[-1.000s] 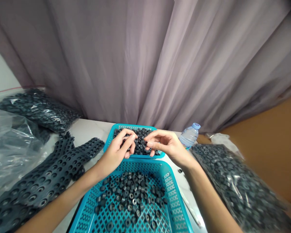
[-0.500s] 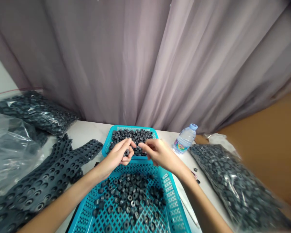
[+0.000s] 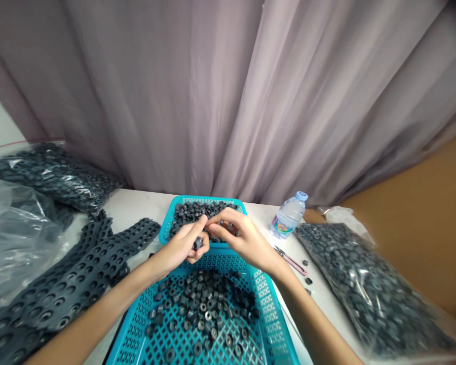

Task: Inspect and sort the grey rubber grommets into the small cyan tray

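My left hand (image 3: 184,246) and my right hand (image 3: 238,238) meet over the gap between two blue baskets. The left fingers are curled round a small dark ring part (image 3: 198,244). The right hand's fingertips pinch together right against the left thumb; what they hold is hidden. The near basket (image 3: 268,304) holds several loose dark rings (image 3: 203,304). The far basket (image 3: 166,225) is heaped with the same rings.
Dark perforated sheets (image 3: 66,284) lie on the white table at left, with clear bags of parts (image 3: 49,175) behind them. A water bottle (image 3: 288,217), a thin pink tool (image 3: 291,261) and a bag of rings (image 3: 368,289) sit at right. A curtain hangs behind.
Both hands have drawn back from over the far basket toward the near basket's rim and closed together. The right fingers now touch the left hand.
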{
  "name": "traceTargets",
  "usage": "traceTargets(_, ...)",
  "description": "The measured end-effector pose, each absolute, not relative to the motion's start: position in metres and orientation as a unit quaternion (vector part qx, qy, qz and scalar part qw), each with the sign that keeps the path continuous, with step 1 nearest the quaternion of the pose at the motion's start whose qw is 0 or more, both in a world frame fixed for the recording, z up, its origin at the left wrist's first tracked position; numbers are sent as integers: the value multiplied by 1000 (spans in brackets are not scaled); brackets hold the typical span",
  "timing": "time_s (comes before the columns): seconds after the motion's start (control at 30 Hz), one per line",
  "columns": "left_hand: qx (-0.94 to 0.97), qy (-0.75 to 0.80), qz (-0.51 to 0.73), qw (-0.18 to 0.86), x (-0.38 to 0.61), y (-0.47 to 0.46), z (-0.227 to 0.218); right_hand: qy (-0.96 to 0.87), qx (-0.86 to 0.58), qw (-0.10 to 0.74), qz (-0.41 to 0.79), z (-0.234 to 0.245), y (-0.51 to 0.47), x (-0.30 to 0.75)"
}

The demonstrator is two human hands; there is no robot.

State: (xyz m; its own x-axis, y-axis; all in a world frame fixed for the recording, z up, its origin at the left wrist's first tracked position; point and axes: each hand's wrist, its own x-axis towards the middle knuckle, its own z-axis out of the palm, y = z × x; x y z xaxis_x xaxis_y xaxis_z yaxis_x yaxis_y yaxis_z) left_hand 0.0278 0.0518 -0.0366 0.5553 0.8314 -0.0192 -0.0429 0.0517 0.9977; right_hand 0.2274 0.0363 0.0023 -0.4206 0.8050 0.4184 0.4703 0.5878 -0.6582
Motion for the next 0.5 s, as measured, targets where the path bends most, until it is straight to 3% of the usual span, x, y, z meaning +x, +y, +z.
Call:
traceTargets(0.17,613,356,379,595,12,73,-38,-801,-452,362,151,-12,49,242)
traceTargets(0.5,628,382,404,545,2,95,-58,-819,-465,307,136,-45,65,243)
